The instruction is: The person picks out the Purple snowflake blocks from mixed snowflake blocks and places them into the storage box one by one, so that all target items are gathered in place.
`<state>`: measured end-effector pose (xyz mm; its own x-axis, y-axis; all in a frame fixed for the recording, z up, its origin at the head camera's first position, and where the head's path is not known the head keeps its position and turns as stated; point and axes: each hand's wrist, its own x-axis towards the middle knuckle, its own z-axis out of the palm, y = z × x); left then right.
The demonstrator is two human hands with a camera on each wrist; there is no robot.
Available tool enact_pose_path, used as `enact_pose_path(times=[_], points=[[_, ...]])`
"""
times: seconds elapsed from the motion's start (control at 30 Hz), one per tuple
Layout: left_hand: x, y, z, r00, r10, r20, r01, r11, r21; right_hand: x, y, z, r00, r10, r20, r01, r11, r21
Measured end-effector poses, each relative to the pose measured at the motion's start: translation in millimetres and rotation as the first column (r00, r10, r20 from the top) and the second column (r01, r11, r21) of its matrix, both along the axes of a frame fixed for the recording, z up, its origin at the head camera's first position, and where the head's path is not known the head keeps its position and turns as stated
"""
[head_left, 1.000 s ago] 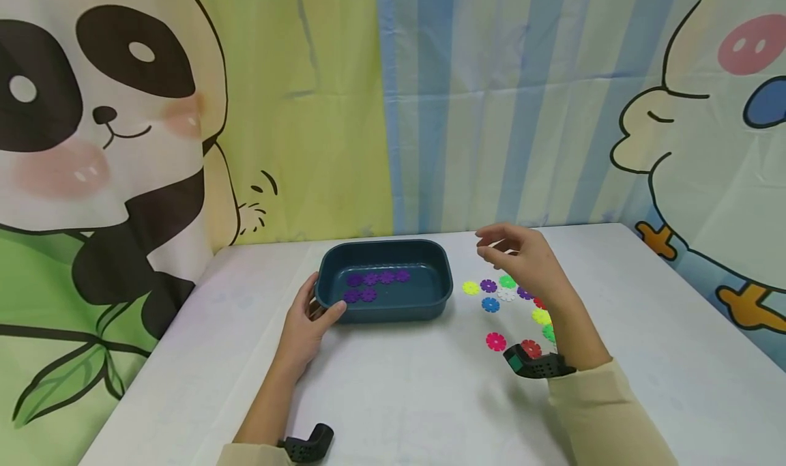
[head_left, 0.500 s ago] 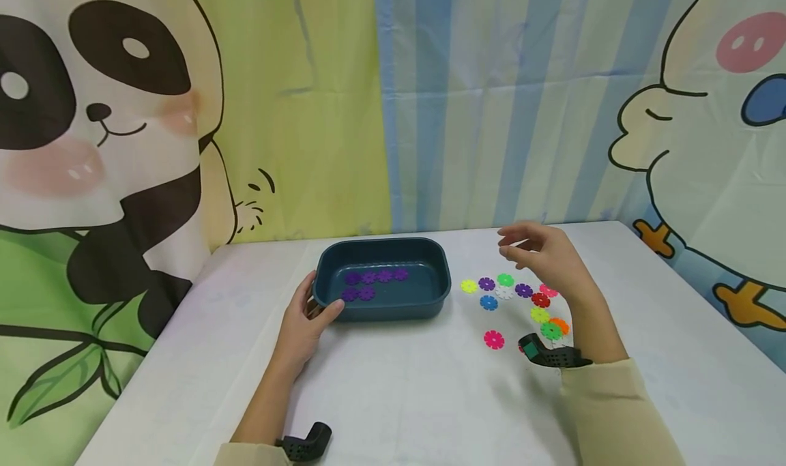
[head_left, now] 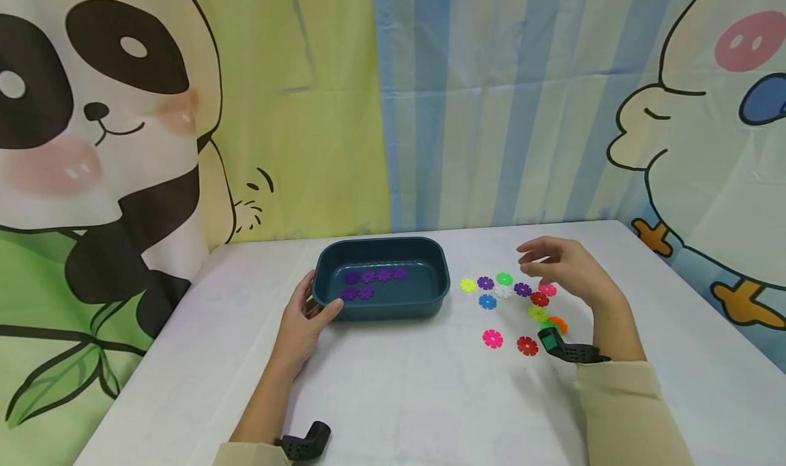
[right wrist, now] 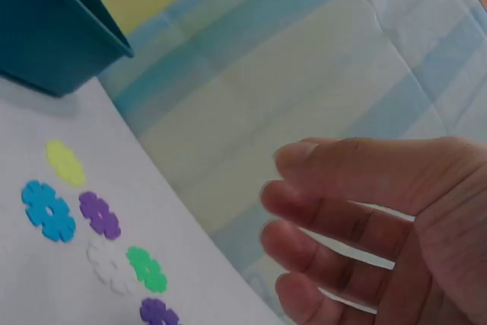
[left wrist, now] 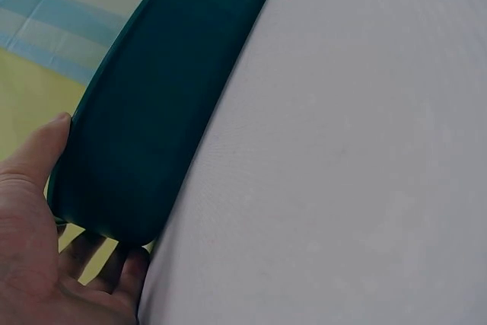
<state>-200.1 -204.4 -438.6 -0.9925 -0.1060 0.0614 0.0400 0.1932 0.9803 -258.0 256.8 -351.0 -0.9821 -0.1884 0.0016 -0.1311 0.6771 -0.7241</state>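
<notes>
A dark teal plastic basin (head_left: 381, 309) stands on the white table, with several purple flower-shaped plastic discs (head_left: 366, 277) lying inside. My left hand (head_left: 307, 323) holds the basin by its left end; in the left wrist view the thumb (left wrist: 53, 138) lies at the rim and the fingers bend against the end wall. My right hand (head_left: 568, 268) hovers over the loose discs to the right, its fingers loosely bent and nothing between them. Below and around it lie a purple disc (head_left: 522, 289), a pink disc (head_left: 548, 289) and a dark red disc (head_left: 540, 299).
More flower discs lie right of the basin, among them a yellow disc (head_left: 468, 285), a blue disc (head_left: 488, 301), a pink-red disc (head_left: 492, 338) and a red disc (head_left: 527, 346). A printed curtain (head_left: 467, 111) hangs behind the table (head_left: 393, 398).
My right hand has moved to the right, away from the basin, and most recently lower over the discs. My left hand has kept its hold on the basin.
</notes>
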Motion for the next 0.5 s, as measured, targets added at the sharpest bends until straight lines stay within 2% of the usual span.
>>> enact_pose_path(times=[0.3,0.5], points=[[-1.1,0.5,1.0,1.0,-0.001,-0.002,0.001,1.0,-0.008,-9.3,14,-22.8,0.997,-0.01,0.075,0.009,1.0,0.021],[0.5,1.1,1.2,1.0,-0.004,-0.016,0.004,1.0,0.013,-13.7,16,-37.9,0.993,-0.049,0.109,0.048,0.999,0.014]])
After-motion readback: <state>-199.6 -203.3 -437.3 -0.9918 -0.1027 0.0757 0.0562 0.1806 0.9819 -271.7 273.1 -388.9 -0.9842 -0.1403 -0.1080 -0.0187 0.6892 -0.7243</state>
